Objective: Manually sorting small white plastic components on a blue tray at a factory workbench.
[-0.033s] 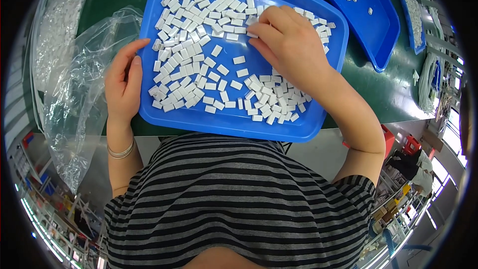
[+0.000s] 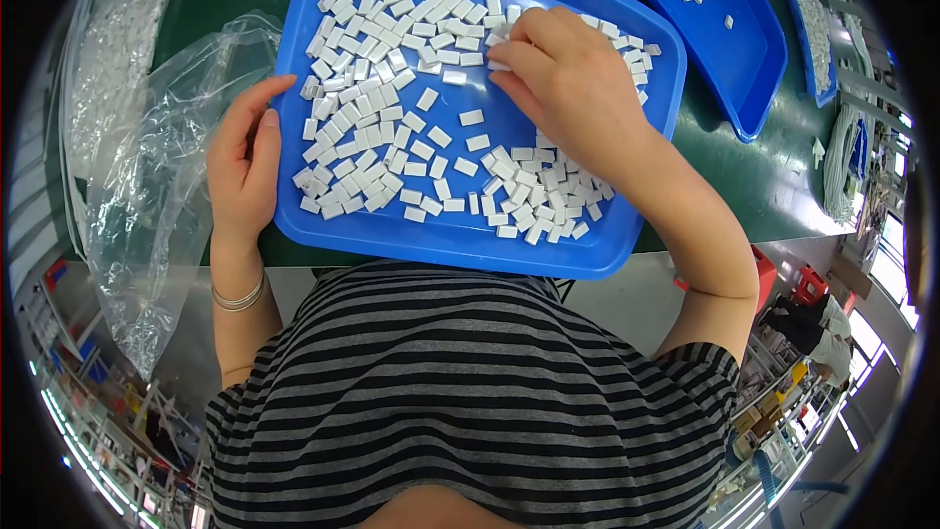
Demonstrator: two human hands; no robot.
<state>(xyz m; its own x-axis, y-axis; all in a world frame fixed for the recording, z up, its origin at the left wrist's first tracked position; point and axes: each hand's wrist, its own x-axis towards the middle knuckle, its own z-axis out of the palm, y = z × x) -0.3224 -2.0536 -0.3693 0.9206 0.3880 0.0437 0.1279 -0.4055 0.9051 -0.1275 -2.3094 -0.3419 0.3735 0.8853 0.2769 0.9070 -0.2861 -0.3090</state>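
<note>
A blue tray (image 2: pixel 460 253) lies before me with many small white rectangular blocks (image 2: pixel 367 98) spread over it. My left hand (image 2: pixel 245 157) rests at the tray's left rim, its fingers stretched out and the thumb apart, holding none of the blocks. Over the upper right middle of the tray is my right hand (image 2: pixel 573 69), fingers bent together at the edge of the block cluster. A white block (image 2: pixel 497 66) shows at its fingertips, partly covered by them. Loose blocks (image 2: pixel 472 118) lie on the tray floor left of this hand, and a heap (image 2: pixel 534 186) sits below it.
A second blue tray (image 2: pixel 754 108) with several white blocks stands at the upper right, and a narrower filled blue tray (image 2: pixel 822 78) lies beyond it. Clear plastic bags (image 2: pixel 147 196) hang over the green table's left side. Bundled pale cables (image 2: pixel 842 162) are at the far right.
One white block left of my right fingertips has shifted slightly down and left. My right hand has barely moved; the left hand stays at the rim.
</note>
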